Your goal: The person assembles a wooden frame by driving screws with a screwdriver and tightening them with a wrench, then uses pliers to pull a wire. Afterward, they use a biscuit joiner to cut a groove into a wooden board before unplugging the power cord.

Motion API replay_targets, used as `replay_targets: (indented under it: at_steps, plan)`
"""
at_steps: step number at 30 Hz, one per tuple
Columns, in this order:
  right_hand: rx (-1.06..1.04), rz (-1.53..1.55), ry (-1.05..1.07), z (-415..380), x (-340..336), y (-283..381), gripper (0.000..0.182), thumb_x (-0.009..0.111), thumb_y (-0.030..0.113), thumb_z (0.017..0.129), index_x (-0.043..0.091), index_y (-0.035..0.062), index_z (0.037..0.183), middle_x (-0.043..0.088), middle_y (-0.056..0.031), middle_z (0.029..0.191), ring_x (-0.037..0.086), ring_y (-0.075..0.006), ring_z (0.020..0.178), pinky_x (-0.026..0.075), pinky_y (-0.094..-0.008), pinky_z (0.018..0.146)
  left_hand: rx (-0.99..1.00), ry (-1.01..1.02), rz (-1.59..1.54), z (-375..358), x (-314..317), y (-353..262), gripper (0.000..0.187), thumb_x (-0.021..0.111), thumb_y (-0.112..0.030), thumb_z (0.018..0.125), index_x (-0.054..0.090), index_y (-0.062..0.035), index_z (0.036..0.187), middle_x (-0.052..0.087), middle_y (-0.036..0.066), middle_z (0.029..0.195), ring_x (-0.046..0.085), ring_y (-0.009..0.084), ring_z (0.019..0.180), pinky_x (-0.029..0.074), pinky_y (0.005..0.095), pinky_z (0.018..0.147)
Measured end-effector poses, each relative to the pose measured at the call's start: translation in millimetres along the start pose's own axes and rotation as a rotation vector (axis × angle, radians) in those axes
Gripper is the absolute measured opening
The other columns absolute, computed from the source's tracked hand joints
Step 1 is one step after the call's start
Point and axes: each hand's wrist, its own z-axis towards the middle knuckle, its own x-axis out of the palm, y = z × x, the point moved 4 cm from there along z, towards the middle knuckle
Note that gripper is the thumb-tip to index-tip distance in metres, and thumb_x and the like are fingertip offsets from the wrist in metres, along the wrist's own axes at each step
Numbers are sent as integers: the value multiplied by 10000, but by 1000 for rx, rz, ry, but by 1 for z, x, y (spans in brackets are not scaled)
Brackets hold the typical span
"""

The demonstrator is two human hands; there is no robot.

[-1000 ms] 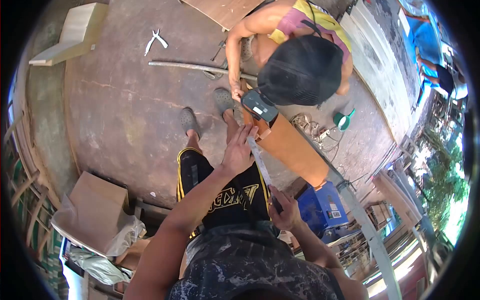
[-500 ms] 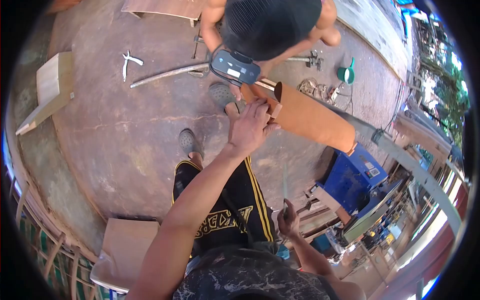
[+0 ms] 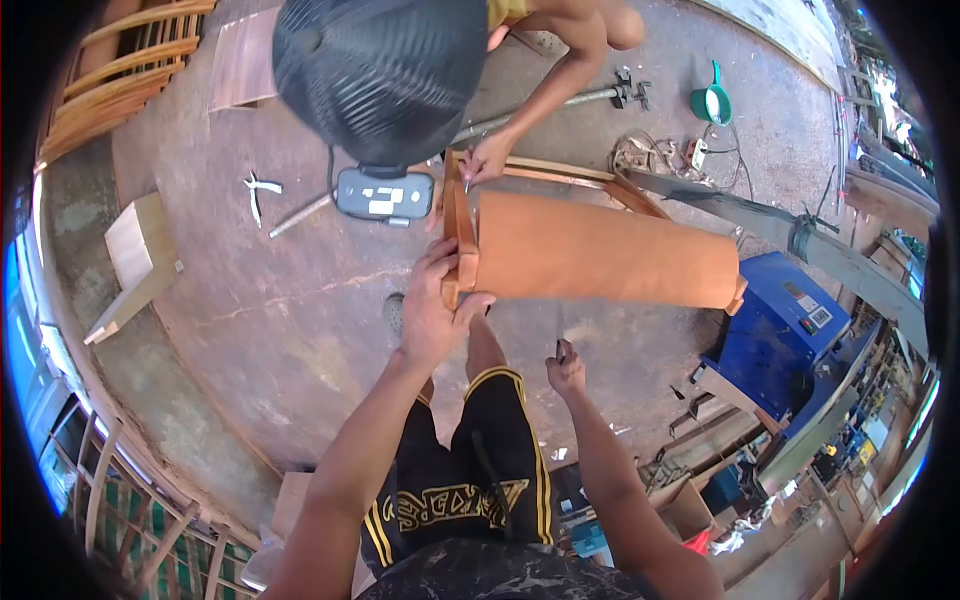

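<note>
My left hand [image 3: 436,305] is closed round the near corner of a wooden frame [image 3: 466,262]. An orange-brown sheet [image 3: 610,248], like leather or vinyl, lies curved along that frame. Lower and to the right, my right hand [image 3: 567,370] grips the dark handle of a thin-bladed tool [image 3: 561,325]. Its blade points away from me, below the sheet, and is too blurred to name its exact kind. A co-worker's hand [image 3: 488,158] holds something slim and metallic at the frame's end, beside the sheet's edge.
The co-worker's cap [image 3: 385,75] fills the upper left. White-handled pliers [image 3: 257,195] and a bar clamp [image 3: 575,103] lie on the floor. A blue machine [image 3: 775,325] stands right of the frame. Cables [image 3: 640,155] and a green dipper [image 3: 712,100] are farther back.
The frame and sheet now lie more level and nearer the middle. My left hand has shifted left and down, still on the frame. My right hand has risen with its tool. The co-worker leans further left.
</note>
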Motion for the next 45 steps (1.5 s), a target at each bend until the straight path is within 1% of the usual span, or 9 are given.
replay_targets:
  at_steps: [4, 6, 8, 10, 13, 22, 28, 37, 45]
  plan:
    - [32, 116, 23, 77, 20, 2, 601, 636, 275, 812, 548, 53, 1364, 658, -268, 1180, 609, -457, 1144, 480, -484, 999, 21, 25, 44, -1, 4, 5, 696, 885, -293, 748, 470, -16, 1233, 560, 239, 1327, 531, 441, 1274, 456, 497, 1056]
    - [56, 8, 113, 110, 38, -5, 529, 599, 280, 841, 541, 49, 1313, 619, -316, 1227, 606, -484, 1129, 483, -515, 994, -41, -41, -35, -7, 7, 9, 683, 876, -296, 767, 463, -20, 1236, 552, 250, 1337, 522, 439, 1292, 449, 506, 1068]
    - [46, -40, 153, 141, 53, -4, 537, 600, 278, 842, 529, 48, 1321, 616, -317, 1230, 606, -485, 1129, 483, -516, 994, -16, -31, -25, -11, 9, 12, 695, 866, -309, 785, 447, -24, 1261, 539, 251, 1358, 510, 431, 1313, 428, 509, 1092]
    - [37, -37, 159, 167, 63, -4, 545, 600, 275, 842, 517, 47, 1330, 614, -318, 1233, 605, -486, 1129, 483, -518, 994, -98, -71, -116, -17, 12, 18, 723, 857, -329, 798, 423, -26, 1291, 521, 252, 1384, 497, 438, 1325, 405, 521, 1108]
    - [45, 5, 164, 185, 73, -18, 557, 601, 272, 844, 500, 45, 1342, 610, -320, 1237, 604, -488, 1129, 483, -519, 993, -80, -4, -69, -15, 11, 15, 744, 838, -345, 820, 390, -31, 1325, 499, 259, 1411, 466, 440, 1354, 366, 546, 1131]
    - [86, 78, 222, 155, 86, -56, 597, 603, 261, 847, 447, 39, 1379, 599, -325, 1250, 601, -493, 1128, 482, -524, 992, -200, 114, -26, -24, 4, 19, 764, 759, -398, 889, 259, -90, 1378, 349, 285, 1516, 345, 443, 1439, 292, 548, 1170]
    - [119, 92, 243, 145, 82, -78, 625, 604, 254, 850, 412, 35, 1403, 591, -329, 1258, 599, -496, 1128, 482, -527, 991, -256, 111, -45, -22, 2, 18, 718, 724, -416, 914, 266, -88, 1359, 359, 266, 1512, 338, 438, 1446, 286, 542, 1173]
    - [87, 74, 250, 153, 70, -73, 671, 606, 243, 853, 359, 29, 1440, 580, -334, 1271, 596, -500, 1128, 481, -532, 990, -227, 83, -38, -8, 8, 10, 731, 759, -392, 893, 276, -84, 1346, 401, 264, 1483, 365, 439, 1430, 287, 557, 1174]
    - [-1, 30, 234, 160, 65, -38, 714, 607, 233, 857, 312, 23, 1472, 570, -338, 1282, 594, -505, 1128, 480, -537, 989, -83, -3, -121, 6, 11, 11, 680, 842, -352, 817, 423, -42, 1253, 515, 260, 1383, 447, 447, 1372, 326, 570, 1152]
